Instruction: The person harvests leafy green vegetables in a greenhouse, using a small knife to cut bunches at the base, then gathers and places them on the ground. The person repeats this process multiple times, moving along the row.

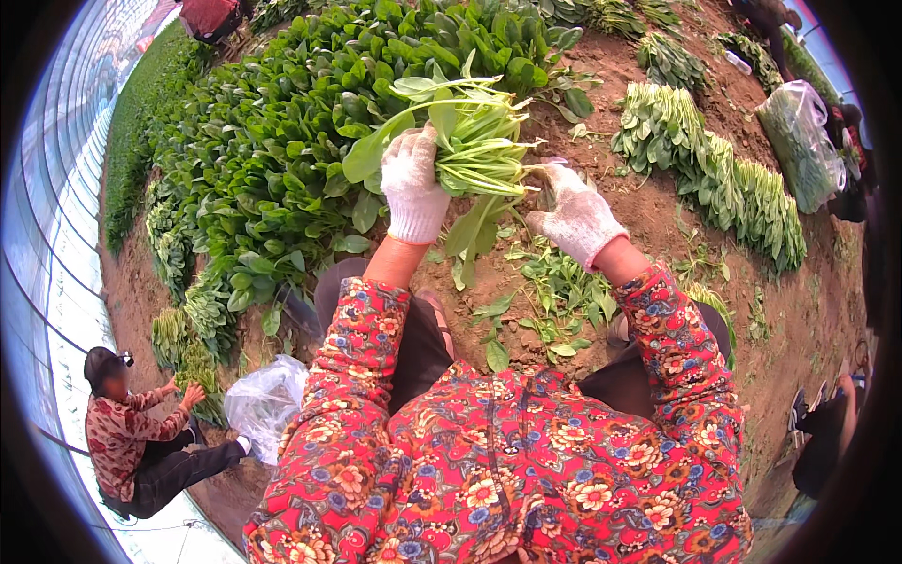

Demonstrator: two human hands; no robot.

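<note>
A bunch of leafy greens that looks like spinach is gripped in my white-gloved left hand, its pale stem ends turned to the right and some leaves hanging below. My right hand, in a soiled white glove, is at the cut ends of the stems with thumb and fingers drawn together. Something small and pale shows at its fingertips; I cannot make out whether it is a stem or a tool. Loose leaves lie scattered on the soil between my feet.
Dense greens grow ahead and to the left. Bundled greens lie in a row at the right, near a filled plastic bag. Another person sits at the lower left beside a clear plastic bag.
</note>
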